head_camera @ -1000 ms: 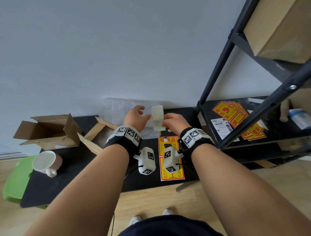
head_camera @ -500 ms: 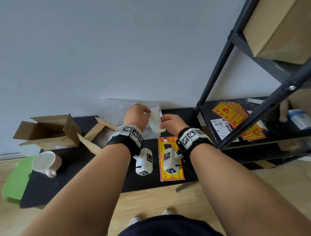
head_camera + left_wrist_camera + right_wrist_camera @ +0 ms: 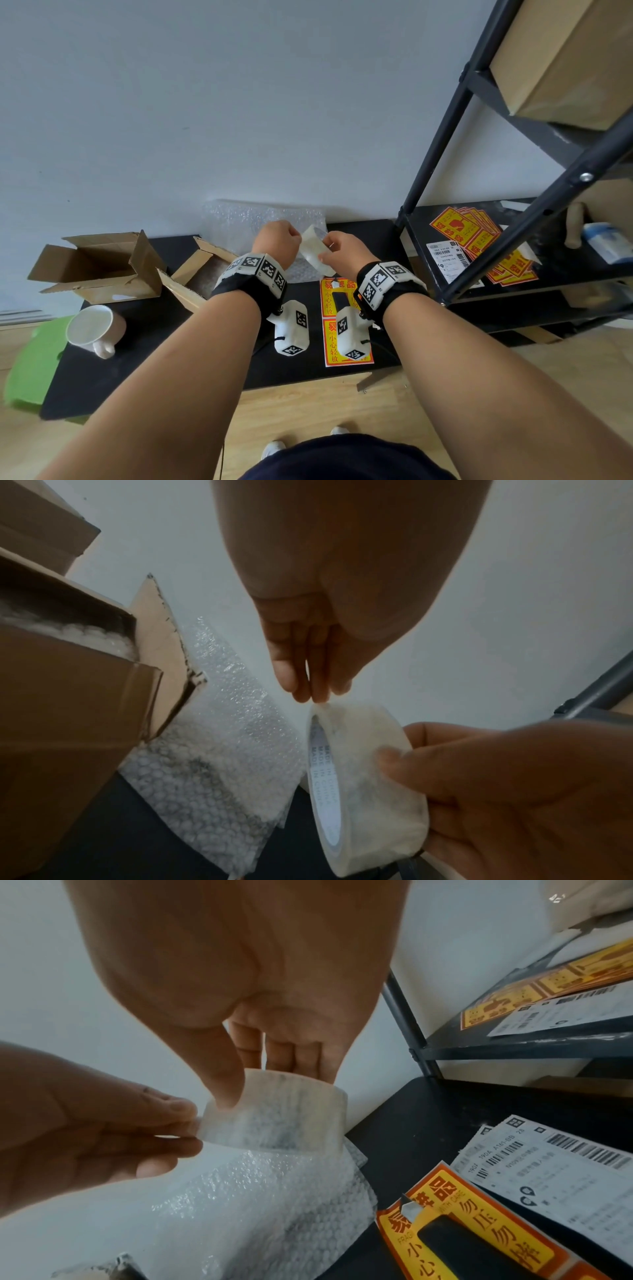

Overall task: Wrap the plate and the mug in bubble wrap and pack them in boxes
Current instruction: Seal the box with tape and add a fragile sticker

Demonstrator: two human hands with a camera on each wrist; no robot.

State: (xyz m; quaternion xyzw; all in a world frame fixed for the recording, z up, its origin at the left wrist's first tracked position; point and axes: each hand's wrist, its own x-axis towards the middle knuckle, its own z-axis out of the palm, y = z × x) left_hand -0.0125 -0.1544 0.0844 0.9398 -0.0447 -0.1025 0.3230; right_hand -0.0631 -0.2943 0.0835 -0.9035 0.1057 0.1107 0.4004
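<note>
Boxes: one (image 3: 99,267) lies open on the counter (image 3: 144,346) beside the mug (image 3: 94,329), another (image 3: 202,274) holds bubble wrap (image 3: 85,639), while right fingers (image 3: 222,1085) grip tape (image 3: 313,253) and left fingers (image 3: 301,685) pinch its end.

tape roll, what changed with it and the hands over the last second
The tape roll has tilted over and come slightly lower. The right hand keeps its grip on it; the left hand, which was open against the roll's side, now pinches at its edge with its fingers, seemingly the tape's end. The mug, the boxes and the bubble wrap stayed put.
</note>
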